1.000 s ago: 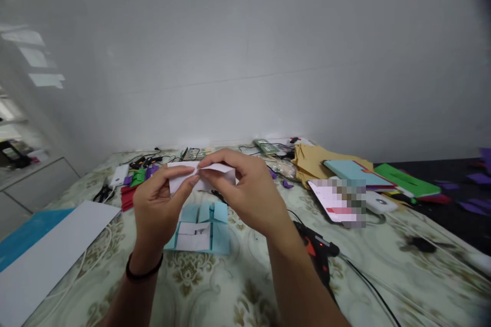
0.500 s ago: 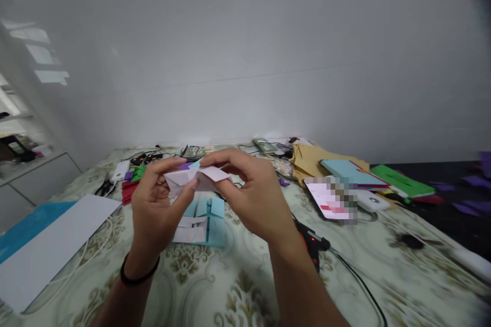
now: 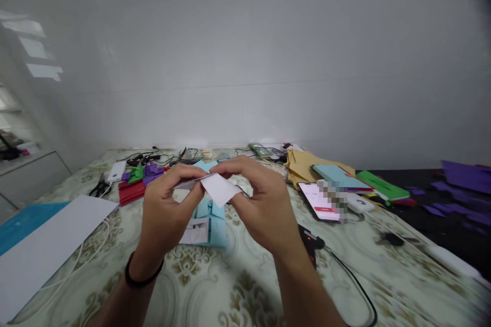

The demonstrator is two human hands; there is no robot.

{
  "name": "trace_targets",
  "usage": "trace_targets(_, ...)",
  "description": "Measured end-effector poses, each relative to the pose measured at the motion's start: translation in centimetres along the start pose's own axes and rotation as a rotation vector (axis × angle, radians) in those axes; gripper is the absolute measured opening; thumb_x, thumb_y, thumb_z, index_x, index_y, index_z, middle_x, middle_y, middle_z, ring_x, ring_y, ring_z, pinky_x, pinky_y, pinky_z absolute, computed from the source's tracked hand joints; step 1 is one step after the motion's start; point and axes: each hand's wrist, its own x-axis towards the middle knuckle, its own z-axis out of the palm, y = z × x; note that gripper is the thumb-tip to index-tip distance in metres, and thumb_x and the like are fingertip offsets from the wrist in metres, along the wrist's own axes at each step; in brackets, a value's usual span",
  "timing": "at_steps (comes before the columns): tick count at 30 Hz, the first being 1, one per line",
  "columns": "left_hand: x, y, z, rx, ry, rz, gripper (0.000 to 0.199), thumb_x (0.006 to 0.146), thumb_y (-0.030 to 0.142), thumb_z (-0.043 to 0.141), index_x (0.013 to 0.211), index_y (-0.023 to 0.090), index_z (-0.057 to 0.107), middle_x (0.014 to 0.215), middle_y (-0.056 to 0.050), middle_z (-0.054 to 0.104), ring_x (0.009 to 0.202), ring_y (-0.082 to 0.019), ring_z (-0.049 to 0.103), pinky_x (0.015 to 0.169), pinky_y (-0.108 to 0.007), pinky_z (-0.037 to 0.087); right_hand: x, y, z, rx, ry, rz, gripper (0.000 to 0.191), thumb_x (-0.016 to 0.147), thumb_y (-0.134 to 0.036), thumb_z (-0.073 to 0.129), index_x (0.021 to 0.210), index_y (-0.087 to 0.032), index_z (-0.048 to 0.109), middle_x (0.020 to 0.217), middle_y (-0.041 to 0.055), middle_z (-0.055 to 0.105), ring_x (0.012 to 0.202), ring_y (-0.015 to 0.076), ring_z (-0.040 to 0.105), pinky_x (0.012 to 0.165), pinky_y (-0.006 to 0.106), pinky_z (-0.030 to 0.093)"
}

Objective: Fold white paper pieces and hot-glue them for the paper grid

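Note:
A small folded piece of white paper [image 3: 219, 190] is held up in front of me between both hands, above the table. My left hand [image 3: 169, 209] pinches its left side between thumb and fingers. On the other side, my right hand [image 3: 261, 199] grips the right flap with the thumb below and the fingers on top. Below and behind the hands, light blue folded paper pieces [image 3: 218, 232] lie on the tablecloth, with a white folded piece [image 3: 196, 232] at their left. My hands partly hide these pieces.
A glue gun [image 3: 310, 245] with a lit red light lies right of my right hand, its cable trailing forward. Farther right are a phone [image 3: 316, 199], brown envelopes [image 3: 303, 163] and coloured paper. Left are white sheets [image 3: 57, 250], scissors [image 3: 100, 187] and red paper strips [image 3: 131, 192].
The white paper has turned in my hands, and its right flap now tilts down toward me. Both hands have shifted slightly to the right. The head view has moved a little.

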Motion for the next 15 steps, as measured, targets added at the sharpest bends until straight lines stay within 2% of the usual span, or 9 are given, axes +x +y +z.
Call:
trace_targets(3, -0.1, -0.1, 0.2, -0.036, 0.000, 0.050, 0.012, 0.087, 0.012, 0.072, 0.088, 0.023, 0.074, 0.089, -0.001, 0.078, 0.088, -0.019, 0.073, 0.082, -0.029, 0.057, -0.1, -0.2, 0.0, -0.015, 0.018, -0.055, 0.028, 0.085, -0.001, 0.063, 0.097, -0.024, 0.074, 0.097, 0.0013, 0.077, 0.091, 0.0186, 0.070, 0.082, 0.033, 0.055)
trace_targets(7, -0.3, 0.2, 0.3, -0.042, -0.055, 0.037, 0.012, 0.085, 0.010, 0.070, 0.084, 0.022, 0.073, 0.087, -0.002, 0.078, 0.084, -0.019, 0.071, 0.079, -0.030, 0.055, -0.1, -0.2, 0.3, -0.010, 0.012, -0.073, 0.029, 0.083, -0.001, 0.060, 0.095, -0.024, 0.073, 0.097, 0.0024, 0.075, 0.092, 0.0192, 0.070, 0.082, 0.034, 0.055)
trace_targets(12, 0.0, 0.7, 0.0, -0.020, -0.230, -0.077, 0.012, 0.087, 0.014, 0.067, 0.082, 0.020, 0.076, 0.075, 0.000, 0.075, 0.070, -0.017, 0.068, 0.067, -0.026, 0.052, 0.1, 0.3, 0.6, -0.025, 0.011, -0.005, 0.028, 0.082, -0.003, 0.063, 0.098, -0.024, 0.073, 0.097, 0.0019, 0.076, 0.091, 0.0190, 0.071, 0.082, 0.034, 0.056)
trace_targets(15, 0.3, 0.4, -0.2, -0.100, -0.215, -0.195, 0.019, 0.092, 0.023, 0.063, 0.077, 0.019, 0.073, 0.065, 0.001, 0.067, 0.058, -0.014, 0.059, 0.055, -0.023, 0.045, 0.1, 0.8, 0.7, -0.021, 0.052, 0.087, 0.020, 0.091, -0.013, 0.064, 0.105, -0.023, 0.072, 0.102, 0.0034, 0.077, 0.092, 0.0186, 0.072, 0.083, 0.035, 0.059)
